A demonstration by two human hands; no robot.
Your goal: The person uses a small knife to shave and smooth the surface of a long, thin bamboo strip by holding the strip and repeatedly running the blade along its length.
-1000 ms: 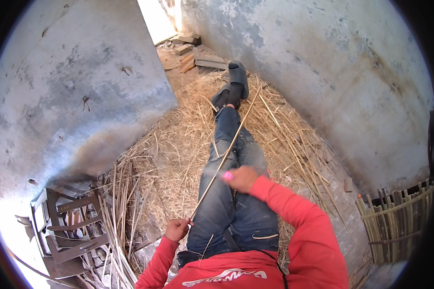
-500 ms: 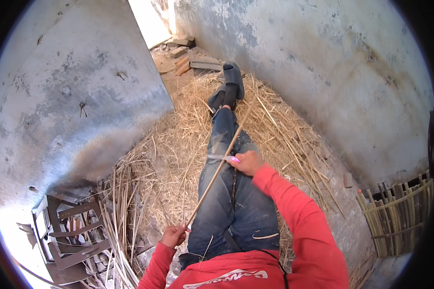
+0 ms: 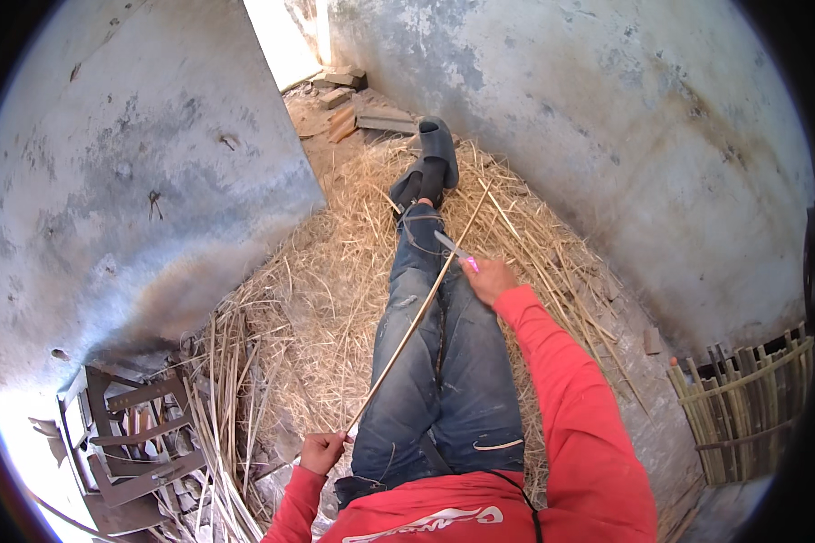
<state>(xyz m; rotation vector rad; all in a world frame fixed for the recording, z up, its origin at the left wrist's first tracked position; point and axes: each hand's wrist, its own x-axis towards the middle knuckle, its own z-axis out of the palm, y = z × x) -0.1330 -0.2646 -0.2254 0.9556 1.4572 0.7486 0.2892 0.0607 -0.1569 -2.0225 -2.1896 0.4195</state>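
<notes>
At the far left a dark slatted frame (image 3: 122, 443) lies partly washed out by glare, and its lower edge is lost in the dark rim of the view. Beside it a bundle of loose split canes (image 3: 222, 398) runs off the bottom, too tangled to count. The left hand (image 3: 321, 451) is closed around the near end of a long thin cane (image 3: 417, 317), the fingers curled under so their tips are hidden. The cane slants up across the jeans-clad legs, over the straw (image 3: 335, 271) on the floor, its far tip near the black shoes (image 3: 430, 167). The right hand (image 3: 489, 279) is clamped on a pink-handled knife (image 3: 453, 249); only a sliver of the handle shows past the fist, and the blade lies against the cane, though whether it bites in cannot be told. At the far right a woven cane basket (image 3: 743, 407) is cut off by the rim.

Against half a second ago, the right hand has slid further up the cane toward the feet, the arm stretched straighter; the left hand's grip at the near end is unchanged.
</notes>
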